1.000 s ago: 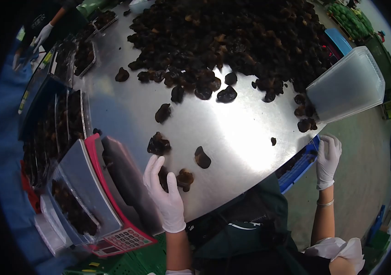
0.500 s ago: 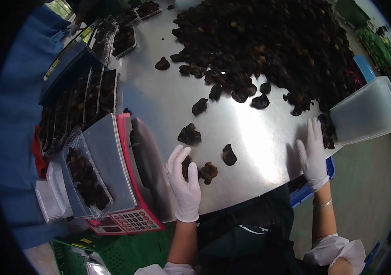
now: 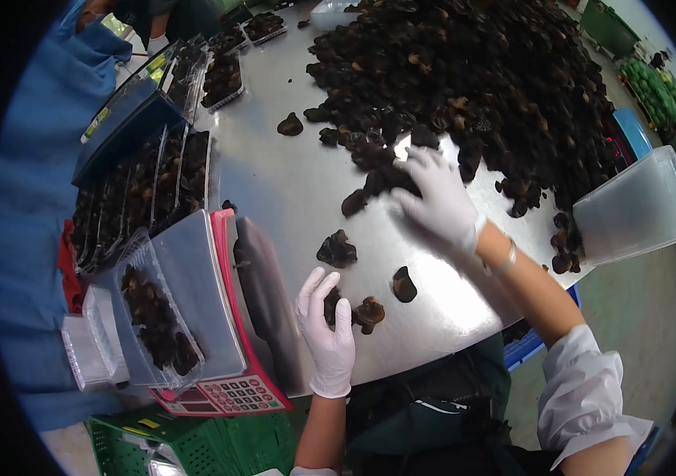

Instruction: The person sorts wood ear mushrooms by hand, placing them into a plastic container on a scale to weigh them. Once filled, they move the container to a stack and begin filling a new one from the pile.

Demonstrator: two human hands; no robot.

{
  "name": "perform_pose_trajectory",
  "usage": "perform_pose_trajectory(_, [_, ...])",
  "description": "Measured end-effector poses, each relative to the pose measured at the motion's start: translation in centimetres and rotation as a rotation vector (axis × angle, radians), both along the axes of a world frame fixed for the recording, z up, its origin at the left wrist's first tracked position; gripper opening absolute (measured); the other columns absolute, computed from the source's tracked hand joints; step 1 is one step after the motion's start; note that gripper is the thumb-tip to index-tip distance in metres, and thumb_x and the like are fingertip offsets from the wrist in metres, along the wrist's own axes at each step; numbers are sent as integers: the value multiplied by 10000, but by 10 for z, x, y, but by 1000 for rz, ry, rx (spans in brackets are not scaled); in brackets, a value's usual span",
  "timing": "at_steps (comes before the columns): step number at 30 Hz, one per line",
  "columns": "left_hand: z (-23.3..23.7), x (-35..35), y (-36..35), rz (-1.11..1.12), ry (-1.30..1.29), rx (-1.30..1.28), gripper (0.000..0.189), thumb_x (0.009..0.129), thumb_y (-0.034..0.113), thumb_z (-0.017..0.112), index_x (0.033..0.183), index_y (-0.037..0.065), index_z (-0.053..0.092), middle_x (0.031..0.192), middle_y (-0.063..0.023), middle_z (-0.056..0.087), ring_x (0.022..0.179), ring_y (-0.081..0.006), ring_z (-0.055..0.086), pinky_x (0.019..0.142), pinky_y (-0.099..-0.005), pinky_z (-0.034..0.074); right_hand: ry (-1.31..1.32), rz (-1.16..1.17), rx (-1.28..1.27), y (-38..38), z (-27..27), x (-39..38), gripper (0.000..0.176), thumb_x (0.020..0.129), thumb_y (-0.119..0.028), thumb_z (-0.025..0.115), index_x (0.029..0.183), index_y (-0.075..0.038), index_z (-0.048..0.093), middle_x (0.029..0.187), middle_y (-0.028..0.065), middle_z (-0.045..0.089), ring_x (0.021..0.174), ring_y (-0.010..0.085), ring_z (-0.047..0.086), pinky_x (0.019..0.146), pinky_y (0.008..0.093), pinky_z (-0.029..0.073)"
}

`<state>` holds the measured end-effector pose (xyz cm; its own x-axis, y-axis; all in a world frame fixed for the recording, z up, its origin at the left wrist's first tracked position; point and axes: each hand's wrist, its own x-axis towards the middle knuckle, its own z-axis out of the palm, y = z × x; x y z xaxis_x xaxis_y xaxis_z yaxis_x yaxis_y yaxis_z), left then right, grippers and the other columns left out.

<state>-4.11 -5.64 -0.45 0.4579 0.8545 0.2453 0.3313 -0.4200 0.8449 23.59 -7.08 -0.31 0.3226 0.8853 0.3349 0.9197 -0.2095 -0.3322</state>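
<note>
My left hand (image 3: 328,341), in a white glove, hovers at the near side of the metal table with thumb and fingers apart. Just beyond its fingers lies a dark wood ear mushroom (image 3: 332,305), partly hidden by them, and a browner mushroom piece (image 3: 369,314) sits right of the thumb. Gloved too, my right hand (image 3: 441,198) reaches across the table, fingers spread and slightly blurred at the front edge of a large mushroom heap (image 3: 465,71). Its fingertips overlap dark pieces there. Single pieces (image 3: 337,249) lie between the two hands.
Left is a red-edged scale (image 3: 227,301) bearing a clear tray of mushrooms (image 3: 155,317). Filled trays (image 3: 144,178) stand behind it, near a person in blue (image 3: 32,206). A translucent tub (image 3: 631,206) lies at the right edge; a green crate (image 3: 195,444) stands below.
My right hand has moved from beside the tub at the right edge, leftward and away from me to the heap's front edge. My left hand keeps its pose; the view has shifted slightly.
</note>
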Motion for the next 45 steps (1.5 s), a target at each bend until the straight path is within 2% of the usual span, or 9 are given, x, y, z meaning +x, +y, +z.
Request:
perform_pose_trajectory(4, [4, 3, 2, -21, 15, -10, 333, 933, 146, 631, 1252, 52, 631, 1368, -145, 539, 1283, -317, 496, 1098, -426, 380, 218, -11, 121, -48, 35, -18, 496, 853, -228, 687, 1301, -32, 603, 1411, 212, 523, 1270, 384, 496, 1082, 463, 392])
perform_pose_trajectory(8, [4, 4, 1, -34, 46, -8, 340, 921, 146, 644, 1251, 63, 635, 1375, -140, 536, 1289, -316, 492, 1103, -427, 376, -119, -277, 46, -66, 11, 12, 595, 879, -295, 673, 1390, -26, 531, 1455, 241, 472, 1355, 424, 393, 1132, 498, 317])
perform_pose_trajectory(13, [2, 3, 2, -40, 77, -2, 350, 932, 168, 637, 1263, 54, 628, 1388, -149, 529, 1305, -319, 482, 1115, -438, 368, 238, 190, -210, -77, 18, -65, 707, 937, -395, 612, 1534, -101, 374, 1580, 245, 310, 1472, 443, 279, 1176, 594, 241])
perform_pose_trajectory(16, [1, 3, 3, -12, 7, -15, 378, 957, 198, 606, 1296, 31, 600, 1399, -167, 521, 1314, -325, 476, 1121, -446, 354, 194, 402, -134, -81, 32, -99, 566, 914, -313, 639, 1427, -103, 521, 1512, 224, 415, 1428, 415, 366, 1159, 572, 283])
perform_pose_trajectory(20, [-1, 0, 3, 20, 0, -17, 429, 987, 250, 563, 1344, 13, 559, 1416, -185, 507, 1329, -335, 459, 1134, -444, 321, 349, 243, 169, -49, 34, -54, 386, 866, -107, 632, 1250, -64, 633, 1368, 189, 544, 1321, 395, 462, 1117, 518, 344])
perform_pose_trajectory(30, [1, 1, 2, -6, 48, 14, 398, 1008, 194, 526, 1353, -2, 554, 1444, -175, 493, 1349, -297, 458, 1151, -413, 323, -85, 4, 156, 41, 9, -18, 630, 962, -447, 589, 1459, -78, 466, 1511, 292, 389, 1428, 545, 260, 1169, 661, 172])
perform_pose_trajectory(36, [-1, 2, 2, 39, -32, -34, 514, 1021, 291, 514, 1439, -3, 463, 1505, -193, 404, 1396, -316, 395, 1169, -437, 288, 229, 389, -118, 17, 29, -76, 392, 906, -344, 638, 1157, -43, 629, 1266, 196, 570, 1195, 354, 527, 948, 465, 444])
perform_pose_trajectory(41, [2, 0, 3, 90, -38, -3, 598, 1047, 391, 450, 1483, -16, 405, 1563, -221, 298, 1465, -344, 290, 1198, -466, 229, 245, 612, -18, -43, 37, -121, 351, 880, -241, 654, 1189, -75, 649, 1296, 129, 593, 1242, 300, 518, 1022, 441, 391])
perform_pose_trajectory(45, [5, 2, 2, 89, -59, -39, 589, 1053, 390, 430, 1478, -17, 417, 1561, -216, 304, 1456, -343, 304, 1193, -462, 239, 358, 430, 129, -63, 35, -84, 330, 859, -124, 622, 1184, -107, 675, 1262, 101, 627, 1184, 304, 566, 1014, 438, 395])
